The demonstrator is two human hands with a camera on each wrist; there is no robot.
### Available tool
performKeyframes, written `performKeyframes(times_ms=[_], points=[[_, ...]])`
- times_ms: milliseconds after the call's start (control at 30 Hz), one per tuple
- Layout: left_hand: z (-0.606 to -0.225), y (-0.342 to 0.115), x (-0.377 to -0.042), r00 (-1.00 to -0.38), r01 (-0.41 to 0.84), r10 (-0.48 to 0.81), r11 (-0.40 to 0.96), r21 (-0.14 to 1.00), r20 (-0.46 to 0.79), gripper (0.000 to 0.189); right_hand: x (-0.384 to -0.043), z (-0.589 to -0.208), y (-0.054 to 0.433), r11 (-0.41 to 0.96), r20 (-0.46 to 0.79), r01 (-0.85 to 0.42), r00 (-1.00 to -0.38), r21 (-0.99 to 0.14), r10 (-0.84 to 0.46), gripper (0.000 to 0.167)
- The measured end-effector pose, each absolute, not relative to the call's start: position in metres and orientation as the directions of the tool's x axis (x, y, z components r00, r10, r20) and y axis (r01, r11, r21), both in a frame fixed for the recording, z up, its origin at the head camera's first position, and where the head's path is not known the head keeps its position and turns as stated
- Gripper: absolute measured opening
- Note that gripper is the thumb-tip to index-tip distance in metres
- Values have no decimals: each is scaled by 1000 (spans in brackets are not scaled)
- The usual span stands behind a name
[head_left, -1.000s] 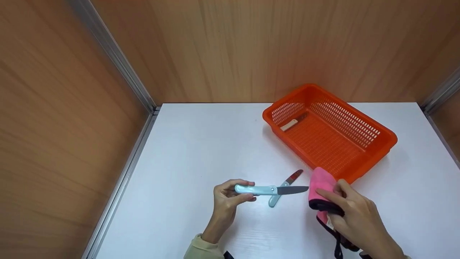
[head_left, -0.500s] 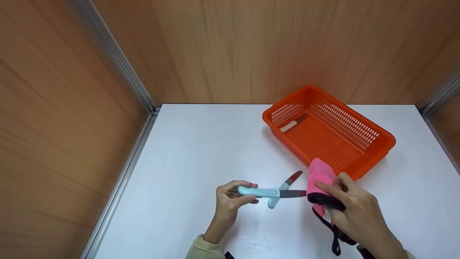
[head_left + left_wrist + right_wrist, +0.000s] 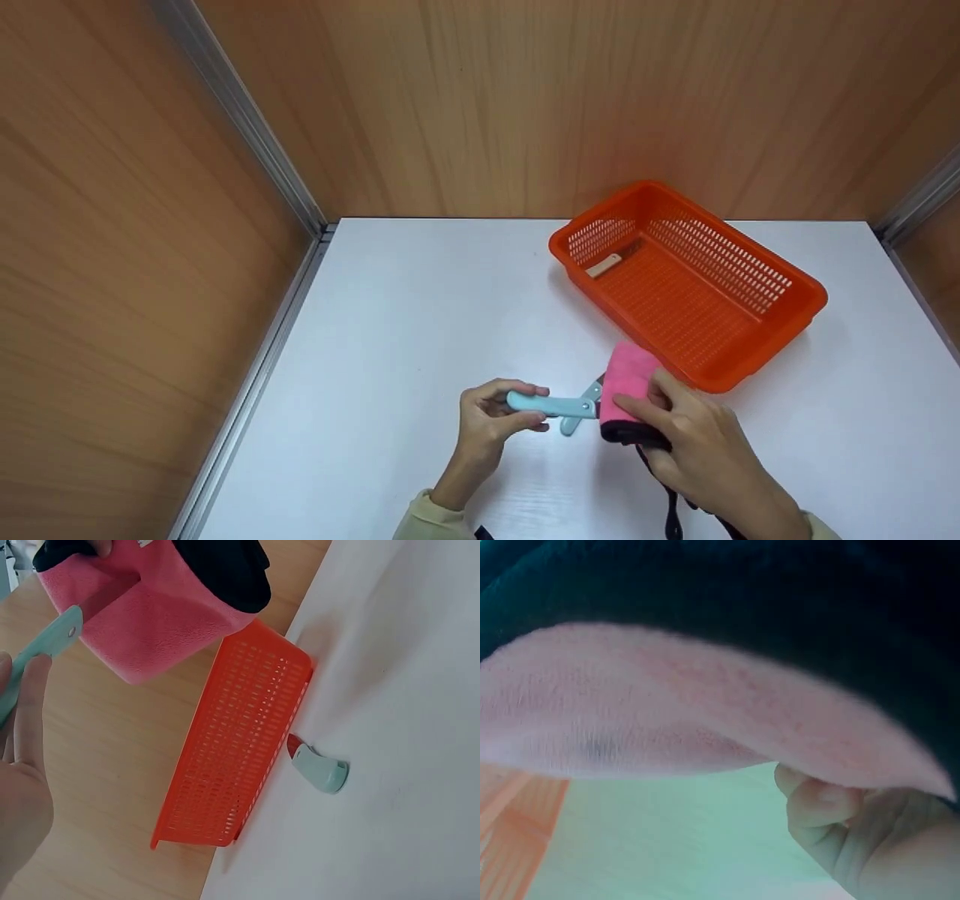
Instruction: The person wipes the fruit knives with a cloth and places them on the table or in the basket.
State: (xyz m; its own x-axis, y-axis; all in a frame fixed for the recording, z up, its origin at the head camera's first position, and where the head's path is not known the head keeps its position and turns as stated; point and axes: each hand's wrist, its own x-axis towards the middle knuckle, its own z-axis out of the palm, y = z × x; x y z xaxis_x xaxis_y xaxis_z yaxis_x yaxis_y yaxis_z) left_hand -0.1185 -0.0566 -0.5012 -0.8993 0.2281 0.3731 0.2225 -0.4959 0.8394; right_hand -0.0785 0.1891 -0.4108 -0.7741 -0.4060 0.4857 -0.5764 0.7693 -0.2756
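My left hand (image 3: 480,435) pinches the light blue handle of a small knife (image 3: 555,406) between thumb and fingers, its blade pointing right. In my right hand (image 3: 697,442) is a pink cloth (image 3: 627,375) with black edging, folded over the blade and hiding most of it in the head view. The left wrist view shows part of the blade (image 3: 111,597) against the pink fabric. A second light blue knife (image 3: 571,424) lies on the white table beneath, partly covered by the cloth. Cloth fills much of the right wrist view.
An orange perforated basket (image 3: 784,274) stands on the table behind my right hand. Inside its left end lies a knife with a cream handle (image 3: 604,265). Wooden panels (image 3: 480,112) close off the back and left of the table.
My right hand has moved left with the cloth, which now covers the blade that was bare a second ago. The left hand has shifted slightly right with the knife.
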Motion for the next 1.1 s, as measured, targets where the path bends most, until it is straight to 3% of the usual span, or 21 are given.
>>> performKeyframes(times_ms=[200, 500, 1100], points=[[-498, -56, -117, -903, 208, 225, -518, 830, 367, 27, -77, -413, 182, 790, 429, -572, -784, -221, -448, 46], [-497, -56, -116, -911, 218, 200, -511, 832, 361, 24, -75, -412, 182, 830, 343, -507, -841, -232, -418, 41], [-493, -66, -117, -947, 159, 167, -504, 849, 276, 24, -74, -411, 200, 863, 308, -429, -886, -266, -346, 44]])
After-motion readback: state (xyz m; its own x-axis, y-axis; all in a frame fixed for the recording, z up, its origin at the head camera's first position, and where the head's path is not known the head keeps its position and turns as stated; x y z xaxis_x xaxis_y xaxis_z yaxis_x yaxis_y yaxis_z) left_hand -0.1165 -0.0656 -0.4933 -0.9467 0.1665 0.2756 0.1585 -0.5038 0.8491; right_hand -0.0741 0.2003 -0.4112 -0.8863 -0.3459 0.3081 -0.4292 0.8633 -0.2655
